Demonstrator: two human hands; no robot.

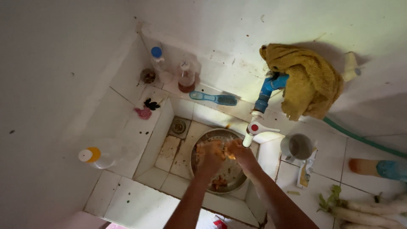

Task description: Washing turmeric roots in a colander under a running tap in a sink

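Hands together over round metal pan (pixel 220 180) in tiled sink (pixel 169 152), left hand (pixel 210 154) and right hand (pixel 238 152) touching, fingers curled around orange-smeared stuff, perhaps food, grip blurred, white tap (pixel 253 129) just above, yellow cloth (pixel 307 82) on blue pipe (pixel 267 91), white radishes (pixel 369 208) at right.

Round metal pan (pixel 220 169) lying flat inside tiled sink basin, beneath white tap; dull grey, smeared with orange-brown residue, darker scraps sitting near front rim. Both hands being pressed together against its upper inner surface.
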